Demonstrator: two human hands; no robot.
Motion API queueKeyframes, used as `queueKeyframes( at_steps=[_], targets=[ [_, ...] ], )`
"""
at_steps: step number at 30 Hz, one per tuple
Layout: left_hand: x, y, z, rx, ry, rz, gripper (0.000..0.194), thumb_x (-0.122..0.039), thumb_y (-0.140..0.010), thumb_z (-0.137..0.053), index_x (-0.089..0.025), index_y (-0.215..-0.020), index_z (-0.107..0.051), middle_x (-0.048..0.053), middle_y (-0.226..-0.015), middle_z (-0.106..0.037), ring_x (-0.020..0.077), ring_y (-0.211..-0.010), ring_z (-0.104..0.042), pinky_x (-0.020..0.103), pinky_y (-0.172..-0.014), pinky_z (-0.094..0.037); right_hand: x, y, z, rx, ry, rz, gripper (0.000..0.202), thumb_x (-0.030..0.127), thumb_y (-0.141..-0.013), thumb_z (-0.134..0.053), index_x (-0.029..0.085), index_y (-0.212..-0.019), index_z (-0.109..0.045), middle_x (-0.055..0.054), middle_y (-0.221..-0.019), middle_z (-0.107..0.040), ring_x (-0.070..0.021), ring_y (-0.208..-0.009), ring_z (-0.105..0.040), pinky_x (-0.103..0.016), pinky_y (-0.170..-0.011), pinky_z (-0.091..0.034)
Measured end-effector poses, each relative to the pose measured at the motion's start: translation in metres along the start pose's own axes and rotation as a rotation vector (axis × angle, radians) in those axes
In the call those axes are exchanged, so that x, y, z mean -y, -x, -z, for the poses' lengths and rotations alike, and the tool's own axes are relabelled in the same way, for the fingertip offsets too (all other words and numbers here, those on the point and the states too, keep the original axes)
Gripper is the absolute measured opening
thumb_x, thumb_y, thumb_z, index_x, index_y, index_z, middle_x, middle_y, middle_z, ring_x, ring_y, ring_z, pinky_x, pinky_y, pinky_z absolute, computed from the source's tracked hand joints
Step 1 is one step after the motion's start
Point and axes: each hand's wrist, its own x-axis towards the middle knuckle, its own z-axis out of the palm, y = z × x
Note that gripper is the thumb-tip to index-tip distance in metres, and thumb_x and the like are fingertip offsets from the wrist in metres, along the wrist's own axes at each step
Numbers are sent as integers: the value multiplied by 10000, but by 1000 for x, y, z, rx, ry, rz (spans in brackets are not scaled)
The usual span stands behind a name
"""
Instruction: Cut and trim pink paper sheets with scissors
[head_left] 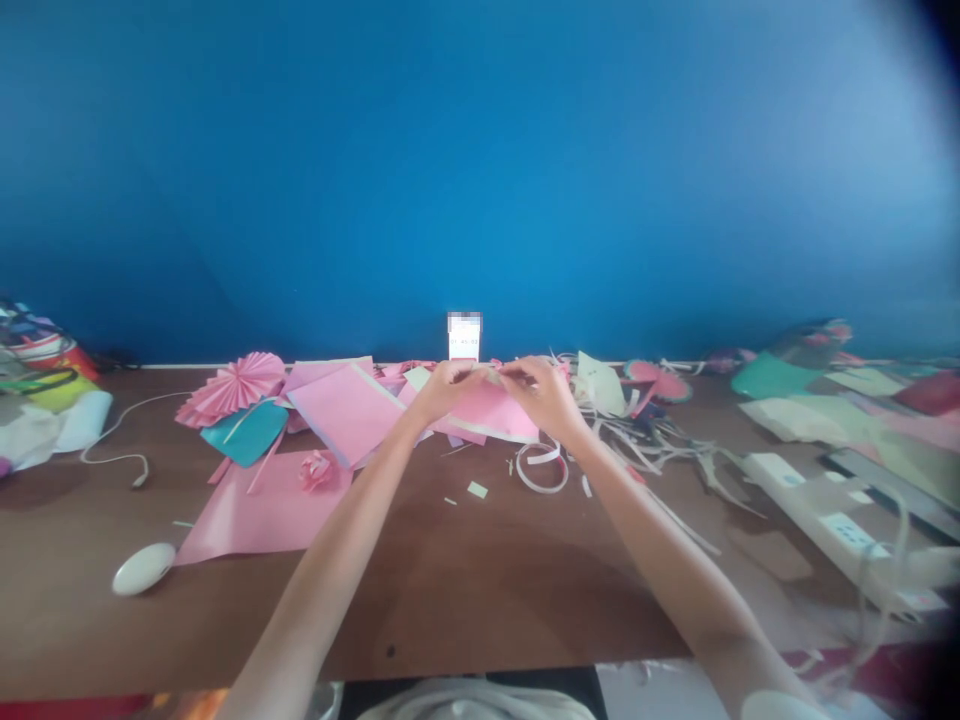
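Observation:
Both hands are raised close together over the back middle of the brown table, in front of a small lit screen [464, 345]. My left hand [448, 388] has its fingers pinched around something too small to make out. My right hand [534, 385] is also closed at the fingertips, nearly meeting the left; what it grips cannot be made out. Beneath and between them lies pink paper [495, 412]. A ring of white paper strip [543, 480] rests on the table below my right hand, near small pale green scraps [478, 490].
Pink sheets [259, 505], a pleated pink fan [244, 385] and a teal piece [244, 432] lie left. A white mouse [144, 569] sits near the front left. Paper strips [660, 440] and a power strip [844, 530] are right. A blue wall [480, 180] stands behind.

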Motion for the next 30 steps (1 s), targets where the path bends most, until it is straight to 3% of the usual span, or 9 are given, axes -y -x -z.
queueKeyframes(
  at_steps=[6, 15, 18, 22, 26, 30],
  targets=[
    [7, -3, -6, 61, -1, -7, 351, -429, -892, -498, -164, -738, -667, -1, -632, -533, 116, -580, -424, 246, -538, -261, -2, 4, -7, -7, -33, -60, 210, 384, -874, -551, 222, -869, -685, -30, -808, -693, -194, -760, -617, -310, -694, -443],
    [2, -1, 0, 96, 58, -8, 253, -354, -816, -641, -204, -1005, -719, 39, -811, -646, 125, -643, -500, 250, -587, -371, 4, -1, 13, -85, -103, -151, 266, 454, -830, -610, 202, -802, -691, -21, -674, -656, -153, -589, -533, -274, -540, -368],
    [-1, 1, 3, 119, 87, 18, 353, -321, -810, -648, -220, -1147, -674, 39, -831, -639, 106, -603, -468, 238, -539, -341, 6, -1, 15, -82, -105, -190, 296, 470, -826, -608, 191, -797, -701, -19, -632, -634, -137, -544, -489, -266, -499, -319],
    [-6, 4, 2, 172, 180, 99, 630, -259, -793, -659, -259, -1392, -463, 27, -834, -631, 86, -560, -442, 225, -518, -332, 10, 0, 15, -89, -105, -186, 309, 466, -821, -614, 175, -824, -717, -27, -661, -644, -131, -561, -479, -263, -506, -303],
    [-7, 4, 1, 181, 161, 114, 592, -262, -812, -640, -232, -1380, -476, 41, -840, -632, 130, -682, -534, 251, -622, -401, 12, 0, 17, -63, -90, -199, 307, 459, -812, -626, 168, -828, -724, -21, -637, -621, -121, -549, -445, -264, -507, -284],
    [-3, 1, 0, 182, 99, 122, 428, -337, -847, -601, -206, -1253, -573, 32, -831, -611, 134, -687, -514, 248, -616, -375, 9, 1, 15, -41, -48, -207, 305, 457, -806, -630, 176, -860, -739, -19, -625, -603, -121, -540, -423, -266, -495, -263]
  ],
)
